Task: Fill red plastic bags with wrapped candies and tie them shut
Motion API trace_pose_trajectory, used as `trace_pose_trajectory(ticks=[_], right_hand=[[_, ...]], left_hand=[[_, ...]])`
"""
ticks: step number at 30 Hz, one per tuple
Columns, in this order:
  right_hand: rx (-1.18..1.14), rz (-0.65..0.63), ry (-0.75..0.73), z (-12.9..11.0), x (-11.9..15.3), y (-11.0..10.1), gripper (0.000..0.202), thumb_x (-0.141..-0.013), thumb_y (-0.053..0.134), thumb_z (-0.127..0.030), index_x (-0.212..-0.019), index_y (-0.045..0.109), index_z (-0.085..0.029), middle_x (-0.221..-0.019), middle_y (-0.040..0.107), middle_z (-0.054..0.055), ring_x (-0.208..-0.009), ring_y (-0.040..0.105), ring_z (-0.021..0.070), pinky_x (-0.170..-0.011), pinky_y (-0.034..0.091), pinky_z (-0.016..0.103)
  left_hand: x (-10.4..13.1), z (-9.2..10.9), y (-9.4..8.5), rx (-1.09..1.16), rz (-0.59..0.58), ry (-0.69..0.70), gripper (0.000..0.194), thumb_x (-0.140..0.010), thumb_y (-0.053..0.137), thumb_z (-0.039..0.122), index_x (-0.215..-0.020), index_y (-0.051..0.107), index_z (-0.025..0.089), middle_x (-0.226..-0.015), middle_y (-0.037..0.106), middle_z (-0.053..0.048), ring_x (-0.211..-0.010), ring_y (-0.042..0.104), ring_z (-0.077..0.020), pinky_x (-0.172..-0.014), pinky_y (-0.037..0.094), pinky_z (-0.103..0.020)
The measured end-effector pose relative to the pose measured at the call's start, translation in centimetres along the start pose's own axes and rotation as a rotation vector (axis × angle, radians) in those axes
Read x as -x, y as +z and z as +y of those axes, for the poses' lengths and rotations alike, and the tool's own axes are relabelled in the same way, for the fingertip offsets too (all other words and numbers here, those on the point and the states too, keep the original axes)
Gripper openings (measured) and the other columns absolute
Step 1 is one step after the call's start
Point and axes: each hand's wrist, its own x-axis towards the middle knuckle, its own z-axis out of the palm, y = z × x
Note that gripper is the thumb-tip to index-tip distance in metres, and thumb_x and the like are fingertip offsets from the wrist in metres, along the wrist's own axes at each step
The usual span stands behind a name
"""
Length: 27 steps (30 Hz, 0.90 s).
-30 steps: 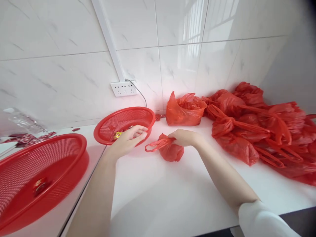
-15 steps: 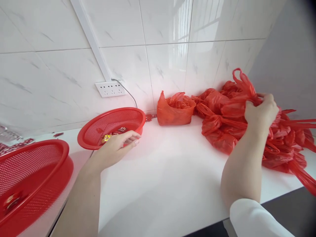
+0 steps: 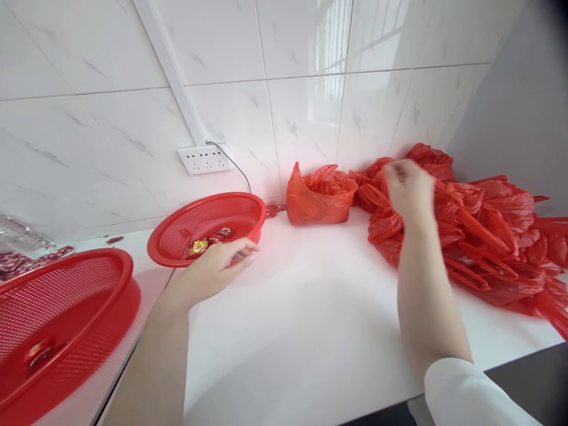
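My left hand (image 3: 222,266) hovers by the front rim of a round red basket (image 3: 168,234), fingers loosely curved and apart, holding nothing. A few wrapped pieces (image 3: 198,246) lie in that basket. My right hand (image 3: 410,186) is over the left part of a heap of knotted red plastic bags (image 3: 492,219); it is blurred, and its fingertips are too smeared to tell whether anything is between them. Between the hands, against the wall, stands an open red bag (image 3: 318,204) stuffed with crumpled red plastic.
A larger red basket (image 3: 95,278) at the left holds a wrapped piece (image 3: 39,355). Behind it lie red packets (image 3: 33,263) and clear plastic (image 3: 18,236). A socket panel (image 3: 205,160) with a cable is on the tiled wall. The white table's (image 3: 302,319) front edge is at lower right.
My right hand has moved left across the heap, and the bag it had raised by the handles is down among the others. My left hand has barely moved. The view has shifted slightly.
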Motion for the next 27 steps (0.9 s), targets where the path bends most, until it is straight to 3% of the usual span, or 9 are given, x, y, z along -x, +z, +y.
trace_pose_trajectory(ticks=[3,5,8,11,13,15,19,22,27], right_hand=[[-0.054,-0.329,-0.194,-2.4,1.2,5.4,0.038,-0.095,0.038,-0.035,-0.124,0.053,-0.018,-0.14,0.05,0.011,-0.13,0.044,0.0261,-0.11,0.032,0.044],[0.011,-0.58,-0.199,-3.1,2.3,8.1,0.046,-0.095,0.04,-0.038,-0.135,0.045,-0.014,-0.148,0.04,0.014,-0.138,0.033,0.0277,-0.113,0.022,0.047],[0.085,-0.823,-0.087,-3.5,3.5,9.8,0.045,-0.099,0.032,-0.04,-0.134,0.046,-0.016,-0.13,0.058,0.017,-0.122,0.053,0.0267,-0.101,0.037,0.039],[0.152,-0.799,0.011,-3.6,3.8,9.9,0.045,-0.099,0.026,-0.029,-0.138,0.038,-0.009,-0.106,0.067,0.022,-0.098,0.066,0.0274,-0.084,0.046,0.036],[0.226,-0.75,0.084,-3.7,3.9,9.9,0.054,-0.096,0.03,-0.023,-0.146,0.02,-0.003,-0.102,0.066,0.025,-0.095,0.067,0.0294,-0.081,0.047,0.038],[0.331,-0.727,0.158,-3.8,3.9,10.1,0.062,-0.092,0.038,-0.02,-0.147,0.015,-0.001,-0.102,0.065,0.026,-0.097,0.066,0.0309,-0.081,0.047,0.039],[0.442,-0.742,0.171,-4.0,4.0,9.9,0.039,-0.087,0.047,-0.019,-0.123,0.053,-0.006,-0.111,0.063,0.025,-0.105,0.062,0.0328,-0.083,0.047,0.04],[0.426,-0.78,0.089,-4.3,3.9,9.3,0.029,-0.085,0.049,-0.018,-0.11,0.061,-0.012,-0.112,0.064,0.02,-0.107,0.061,0.0318,-0.082,0.047,0.039],[0.37,-1.038,-0.005,-5.7,4.5,8.1,0.02,-0.064,0.065,-0.008,-0.082,0.07,-0.014,-0.072,0.07,0.01,-0.067,0.067,0.0251,-0.059,0.049,0.032]], left_hand=[[0.1,-0.1,0.0,0.002,0.002,0.005,0.036,-0.089,0.041,0.053,-0.105,0.062,0.029,-0.106,0.069,-0.001,-0.102,0.063,-0.0241,-0.08,0.051,-0.031],[0.1,-0.1,0.1,0.012,0.003,0.016,0.036,-0.089,0.041,0.053,-0.104,0.063,0.029,-0.105,0.069,-0.001,-0.101,0.064,-0.0249,-0.08,0.051,-0.032],[0.1,-0.2,0.1,0.03,0.002,0.023,0.035,-0.088,0.042,0.053,-0.104,0.063,0.03,-0.105,0.069,-0.002,-0.101,0.063,-0.0255,-0.08,0.051,-0.032],[0.0,-0.3,0.2,0.038,-0.003,0.01,0.037,-0.087,0.042,0.054,-0.103,0.063,0.029,-0.104,0.069,-0.003,-0.102,0.063,-0.0265,-0.078,0.051,-0.032],[0.0,-0.3,0.3,0.04,-0.019,-0.006,0.036,-0.087,0.042,0.054,-0.103,0.063,0.029,-0.102,0.069,-0.003,-0.101,0.063,-0.0263,-0.075,0.051,-0.032],[0.0,-0.3,0.4,0.038,-0.035,-0.017,0.035,-0.087,0.043,0.053,-0.103,0.063,0.03,-0.103,0.069,-0.002,-0.1,0.063,-0.0255,-0.074,0.05,-0.031],[0.1,-0.4,0.4,0.041,-0.043,-0.017,0.033,-0.087,0.044,0.051,-0.105,0.062,0.031,-0.108,0.069,0.0,-0.104,0.063,-0.0246,-0.078,0.05,-0.03],[0.3,-0.3,0.5,0.038,-0.05,-0.027,0.033,-0.088,0.043,0.051,-0.107,0.062,0.032,-0.11,0.068,-0.001,-0.105,0.062,-0.0249,-0.077,0.05,-0.031],[0.4,0.0,0.6,0.044,-0.058,-0.024,0.033,-0.088,0.042,0.05,-0.108,0.061,0.031,-0.11,0.068,-0.002,-0.106,0.062,-0.0264,-0.078,0.05,-0.033]])
